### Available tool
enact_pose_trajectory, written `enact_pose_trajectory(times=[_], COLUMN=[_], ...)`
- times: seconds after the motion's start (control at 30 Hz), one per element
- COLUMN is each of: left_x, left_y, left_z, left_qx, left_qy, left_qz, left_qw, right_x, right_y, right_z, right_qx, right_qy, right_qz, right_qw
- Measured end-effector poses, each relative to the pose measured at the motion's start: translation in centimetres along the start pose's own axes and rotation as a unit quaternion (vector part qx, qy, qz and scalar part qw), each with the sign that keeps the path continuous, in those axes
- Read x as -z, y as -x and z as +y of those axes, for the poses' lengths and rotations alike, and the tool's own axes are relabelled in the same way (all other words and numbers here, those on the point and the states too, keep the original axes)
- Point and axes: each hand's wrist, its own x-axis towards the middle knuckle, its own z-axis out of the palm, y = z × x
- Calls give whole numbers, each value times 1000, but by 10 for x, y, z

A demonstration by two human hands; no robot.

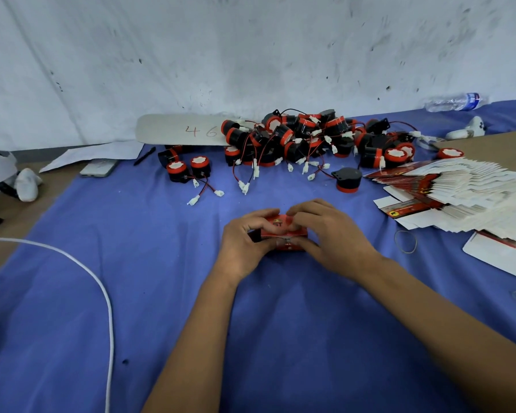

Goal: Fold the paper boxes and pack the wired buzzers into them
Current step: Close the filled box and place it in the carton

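1. Hands were seen together at the middle of the counter point(167, 293), which was covered by a blue cloth.
2. A small red paper box point(282, 232) was gripped from both sides: the left hand point(245, 242) was curled round its left end, and the right hand point(331, 236) was curled over its top and right end.
3. The box was held low over the cloth; whether it touched the cloth could not be told.
4. A heap of wired buzzers point(304, 138), black with red rings and white plugs, was piled at the far side of the counter, against the white wall.
5. One buzzer point(347, 180) was set apart, between the heap and the flat boxes.
6. A fanned stack of unfolded boxes point(465, 195) was laid to the right, well apart from the hands.
7. A white cable point(102, 287) was curved across the left of the cloth.
8. A phone point(97, 168) and a pen point(144, 155) were left near the far left edge.
9. A plastic bottle point(456, 102) was lying at the far right.
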Motion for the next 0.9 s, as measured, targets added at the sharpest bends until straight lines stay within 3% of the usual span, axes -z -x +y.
enact_pose_trajectory(times=[0.17, 0.3, 0.4, 0.47, 0.57, 0.7, 0.8, 0.9], left_x=[2, -1, -36, -83, -181, -339, -442, -523], left_y=[-2, -2, -15, -33, -54, -41, -8, 27], left_z=[2, 13, 46, 89, 173, 293, 360, 391], left_qx=[15, 26, 0, -43, -139, -236, -267, -264], left_qy=[2, 23, 23, 51, 112, 188, 190, 112], left_qz=[12, -31, -81, -136, -208, -312, -370, -445], left_qw=[1000, 999, 996, 988, 962, 901, 869, 849], right_x=[-8, 16, 75, 140, 251, 399, 476, 519], right_y=[8, 7, 23, 50, 107, 221, 299, 366], right_z=[1, -3, 4, 13, 26, 26, 18, 28], right_qx=[-25, -12, -33, -58, -129, -292, -437, -596], right_qy=[-46, -32, -18, -18, 86, 213, 245, 266], right_qz=[6, -57, -82, -49, 2, 49, 81, -15], right_qw=[999, 998, 996, 997, 988, 931, 862, 757])
